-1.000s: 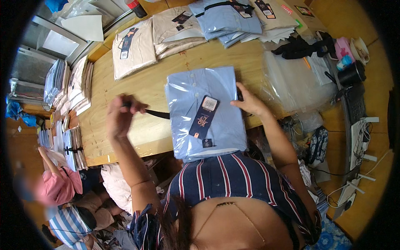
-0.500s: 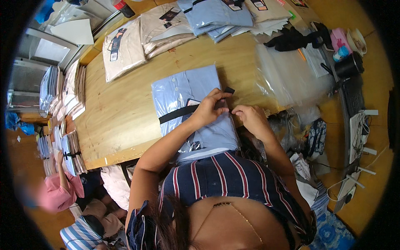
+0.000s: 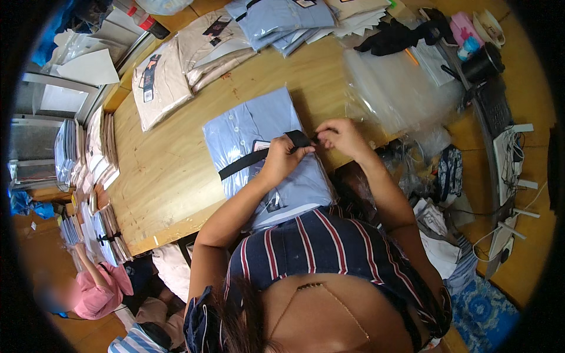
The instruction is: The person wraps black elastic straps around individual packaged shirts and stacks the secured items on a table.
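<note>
Black strap [image 3: 247,163] across the bagged blue shirt [image 3: 250,120].
My left hand [image 3: 284,157] is clamped on it; at right, my right hand [image 3: 343,139] touches its end, grip I cannot tell.

Head-worn fisheye; faces down; table [image 3: 165,170] close below

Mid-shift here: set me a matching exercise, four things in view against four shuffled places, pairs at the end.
1. black flat strap
2. flat clear-plastic pile
3. dark bottle with red label
4. light-blue folded shirt in clear plastic

A. on the right part of the wooden table
B. right before the navy striped top
C. held in the left hand
D. beyond the beige plastic-wrapped shirts, upper left

Pairs: 1-C; 2-A; 3-D; 4-B
</note>
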Demonstrator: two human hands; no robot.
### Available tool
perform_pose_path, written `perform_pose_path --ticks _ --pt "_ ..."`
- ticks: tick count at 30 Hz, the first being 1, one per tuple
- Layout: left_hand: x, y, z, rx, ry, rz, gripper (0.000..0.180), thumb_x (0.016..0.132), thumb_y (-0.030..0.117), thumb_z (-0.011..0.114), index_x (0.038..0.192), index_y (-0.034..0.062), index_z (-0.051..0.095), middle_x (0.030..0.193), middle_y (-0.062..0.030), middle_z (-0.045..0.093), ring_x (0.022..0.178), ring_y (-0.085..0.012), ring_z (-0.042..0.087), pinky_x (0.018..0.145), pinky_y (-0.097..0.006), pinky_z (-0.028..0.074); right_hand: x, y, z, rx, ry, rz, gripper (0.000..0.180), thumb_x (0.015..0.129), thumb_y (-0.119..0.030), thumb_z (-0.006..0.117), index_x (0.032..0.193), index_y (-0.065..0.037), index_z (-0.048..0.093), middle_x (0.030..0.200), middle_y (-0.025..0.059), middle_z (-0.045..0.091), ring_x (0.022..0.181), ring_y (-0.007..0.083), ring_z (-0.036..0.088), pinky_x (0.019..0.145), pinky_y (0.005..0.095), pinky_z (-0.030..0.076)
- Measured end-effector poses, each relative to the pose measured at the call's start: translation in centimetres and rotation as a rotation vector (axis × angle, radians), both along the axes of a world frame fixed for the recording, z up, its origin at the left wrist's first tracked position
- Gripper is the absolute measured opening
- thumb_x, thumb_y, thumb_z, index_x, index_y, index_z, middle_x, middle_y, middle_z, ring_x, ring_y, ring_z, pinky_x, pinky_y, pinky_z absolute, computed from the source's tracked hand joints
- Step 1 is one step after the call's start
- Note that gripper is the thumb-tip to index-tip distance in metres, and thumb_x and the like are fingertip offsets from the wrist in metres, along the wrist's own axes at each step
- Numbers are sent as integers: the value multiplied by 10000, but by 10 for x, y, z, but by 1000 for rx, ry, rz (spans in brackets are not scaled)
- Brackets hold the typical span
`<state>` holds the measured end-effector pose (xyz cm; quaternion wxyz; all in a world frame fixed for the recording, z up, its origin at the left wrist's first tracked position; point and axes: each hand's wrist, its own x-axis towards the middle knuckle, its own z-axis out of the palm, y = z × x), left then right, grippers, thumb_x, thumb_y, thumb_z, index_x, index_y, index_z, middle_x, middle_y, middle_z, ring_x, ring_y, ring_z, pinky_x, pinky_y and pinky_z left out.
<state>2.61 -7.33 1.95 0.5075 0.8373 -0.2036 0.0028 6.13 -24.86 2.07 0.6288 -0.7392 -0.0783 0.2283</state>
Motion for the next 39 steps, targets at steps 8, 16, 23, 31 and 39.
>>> perform_pose_path --ticks 8,16,23,31,39 --pt "1 17 7 -65 215 97 91 713 39 569 771 -28 547 644 -70 575 579 -98 518 533 -235 418 -10 -56 27 -48 -128 -267 163 772 -40 431 897 3 527 740 53 561 600 130 527 573 236 435" --pt "2 12 15 0 123 13 133 680 71 604 776 -11 562 703 -120 581 632 -205 567 576 -277 433 5 27 -19 245 -78 21 145 708 3 532 848 -14 565 710 47 575 623 91 534 565 214 434" --pt "3 19 33 148 449 155 120 691 51 598 701 -32 511 655 -116 567 552 -133 541 513 -258 421 -11 -3 -19 717 241 -187 95 721 30 480 798 2 528 674 43 513 621 110 495 569 221 407" --pt "12 30 35 67 383 -120 148 613 4 613 670 -32 481 615 -117 538 544 -216 535 513 -285 417 -37 13 12 304 -368 339 85 726 -7 486 804 5 520 780 39 536 743 116 499 699 268 398" --pt "9 24 52 752 -809 -294 106 574 119 508 653 51 491 708 -58 443 703 -179 463 609 -271 395 22 35 1 140 -444 442 279 646 22 548 924 -6 548 838 117 585 781 173 552 702 255 414"
